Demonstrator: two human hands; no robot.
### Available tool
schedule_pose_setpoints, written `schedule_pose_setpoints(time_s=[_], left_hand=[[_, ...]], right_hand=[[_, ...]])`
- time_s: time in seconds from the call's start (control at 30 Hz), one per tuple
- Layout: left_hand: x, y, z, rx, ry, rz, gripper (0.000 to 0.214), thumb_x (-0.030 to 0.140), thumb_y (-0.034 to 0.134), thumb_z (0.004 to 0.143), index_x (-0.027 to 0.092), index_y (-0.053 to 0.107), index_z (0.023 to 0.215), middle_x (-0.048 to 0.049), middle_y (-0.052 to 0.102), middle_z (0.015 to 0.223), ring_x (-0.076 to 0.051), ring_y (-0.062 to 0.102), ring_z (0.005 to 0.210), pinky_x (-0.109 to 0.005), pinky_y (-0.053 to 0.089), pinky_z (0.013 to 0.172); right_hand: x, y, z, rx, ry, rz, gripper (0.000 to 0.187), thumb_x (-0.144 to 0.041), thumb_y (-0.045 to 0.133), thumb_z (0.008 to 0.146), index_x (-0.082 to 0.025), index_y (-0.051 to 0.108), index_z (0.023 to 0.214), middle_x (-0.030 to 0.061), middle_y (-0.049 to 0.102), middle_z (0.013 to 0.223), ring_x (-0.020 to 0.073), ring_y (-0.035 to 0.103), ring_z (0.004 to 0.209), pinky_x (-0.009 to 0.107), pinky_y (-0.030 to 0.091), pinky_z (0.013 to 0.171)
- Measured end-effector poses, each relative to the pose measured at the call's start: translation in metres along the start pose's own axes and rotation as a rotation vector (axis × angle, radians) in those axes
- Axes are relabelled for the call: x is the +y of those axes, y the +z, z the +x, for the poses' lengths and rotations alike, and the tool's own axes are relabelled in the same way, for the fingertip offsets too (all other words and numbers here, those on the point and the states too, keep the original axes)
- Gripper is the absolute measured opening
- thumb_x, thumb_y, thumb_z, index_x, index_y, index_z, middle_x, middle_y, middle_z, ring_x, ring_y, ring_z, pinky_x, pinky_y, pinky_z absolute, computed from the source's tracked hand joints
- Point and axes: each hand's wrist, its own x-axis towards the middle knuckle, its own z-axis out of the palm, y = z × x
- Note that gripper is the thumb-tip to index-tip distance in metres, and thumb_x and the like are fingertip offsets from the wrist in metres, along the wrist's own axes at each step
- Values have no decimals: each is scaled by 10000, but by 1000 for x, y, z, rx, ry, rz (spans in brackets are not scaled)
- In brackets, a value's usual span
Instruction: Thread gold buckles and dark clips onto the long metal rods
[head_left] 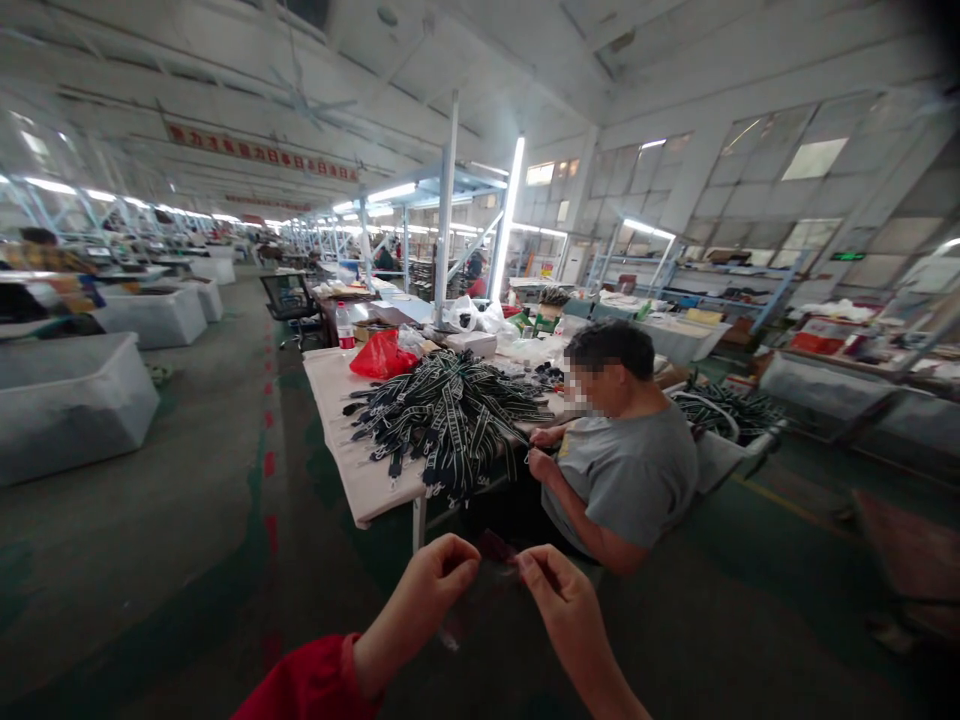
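My left hand and my right hand are raised in front of me, thumbs and fingertips pinched. Between them stretches a small dark-red piece with what looks like clear thin plastic below it; its kind is too dim to make out. A red sleeve covers my left forearm. Beyond my hands, a table carries a large heap of black-and-white striped straps with metal clips at their ends.
A co-worker in a grey shirt sits at the table's right side, hands at the straps. A red plastic bag and a bottle stand behind the heap. White bins line the left; a strap-filled container stands behind the co-worker.
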Motion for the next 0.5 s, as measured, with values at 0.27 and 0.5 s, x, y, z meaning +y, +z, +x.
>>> schedule_pose_setpoints(time_s=[0.27, 0.5], left_hand=[[-36, -29, 106, 66, -83, -15, 268, 387, 562, 689, 124, 578, 741, 10, 513, 619, -120, 443, 587, -225, 344, 545], [-71, -73, 255, 41, -163, -68, 331, 465, 581, 646, 141, 555, 709, 27, 457, 577, -109, 397, 547, -228, 326, 528]], right_hand=[[103, -2, 127, -27, 65, -47, 375, -496, 469, 793, -153, 616, 831, 28, 616, 709, 178, 561, 678, 258, 423, 629], [196, -10, 295, 98, 138, -257, 311, -441, 480, 741, -163, 620, 743, 12, 613, 618, 188, 563, 602, 286, 427, 596]])
